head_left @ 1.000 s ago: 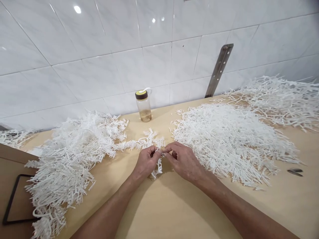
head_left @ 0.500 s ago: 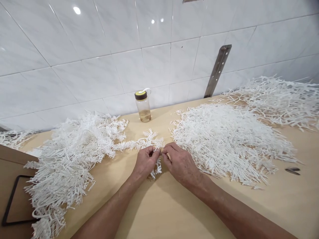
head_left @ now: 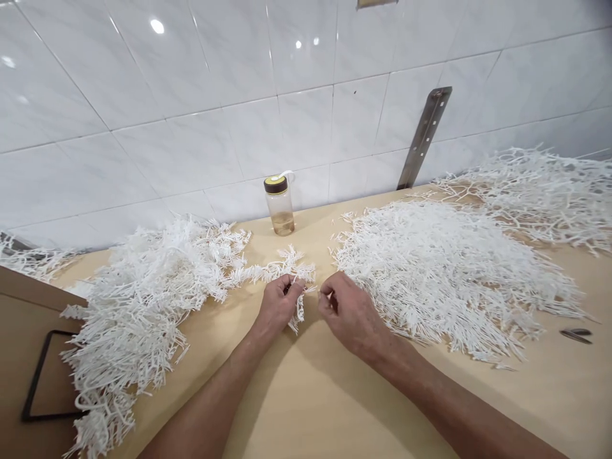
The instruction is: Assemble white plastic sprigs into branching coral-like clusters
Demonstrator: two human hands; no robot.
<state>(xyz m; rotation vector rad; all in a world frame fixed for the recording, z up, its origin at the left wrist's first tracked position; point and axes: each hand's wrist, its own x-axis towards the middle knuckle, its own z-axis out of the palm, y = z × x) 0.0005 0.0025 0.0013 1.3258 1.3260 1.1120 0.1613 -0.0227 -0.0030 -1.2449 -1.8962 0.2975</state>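
Note:
My left hand (head_left: 278, 305) is closed in a pinch on a white bristly strand (head_left: 298, 315), whose end hangs below the fingers and whose thin tips stick out to the right. A short gap away, my right hand (head_left: 352, 313) is curled with thumb and fingertips together; anything between them is too small to make out. Behind the left hand, a knobbly white strand (head_left: 261, 273) runs over to the left heap of white pieces (head_left: 157, 287). The right heap of thin white pieces (head_left: 444, 274) lies just beyond my right hand.
A clear bottle (head_left: 281, 213) with a dark and yellow lid stands near the tiled wall. Behind it to the right leans a metal bracket (head_left: 424, 137). Branching white strands (head_left: 545, 188) fill the far right. A small dark tool (head_left: 576, 334) lies right; a brown box (head_left: 33, 319) stands left.
My right hand has drawn apart from the left, where their fingertips were together before. The left hand keeps its pinch on the strand. The whole view has shifted slightly.

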